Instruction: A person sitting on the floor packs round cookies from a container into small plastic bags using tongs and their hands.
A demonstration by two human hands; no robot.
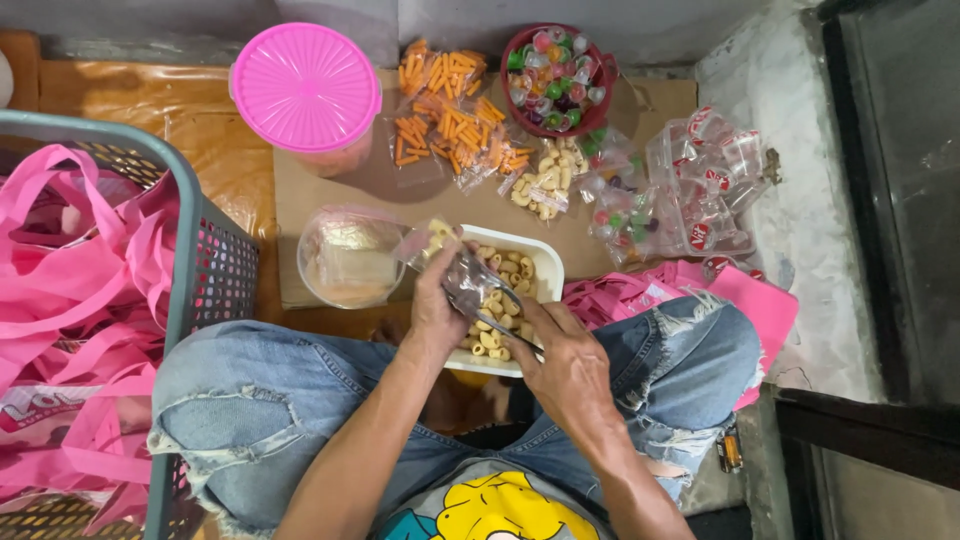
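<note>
Person sits on the floor, knees apart in torn jeans, working over a white rectangular tray of pale ring-shaped snacks, which sits betw. the knees on a cardboard sheet.

Left hand is closed around the mouth of a small clear plastic bag, pinching it up above the tray; a few pale pieces show in the bag's upper corner. Right hand is closed on the handle of a metal spoon, bowl end at the bag, right over the snacks.

Step in hand, as I read it: portioning snacks from tray into the bag w/ the spoon. Looks like mid-fill; can't tell how full the bag is, since it's crumpled and glare hides the contents.

Next move, judged from this, calls for keeping the bag mouth open and level w/ the left fingers while the spoon tips in, so pieces don't drop back in the tray.

Around: filled bags of orange sticks and pale rings lie further out on the cardboard, a red bowl of coloured wrapped sweets behind them, a pink-lidded tub to the left, a clear round container just beside the tray. Grey mesh basket of pink bags at far left.
</note>
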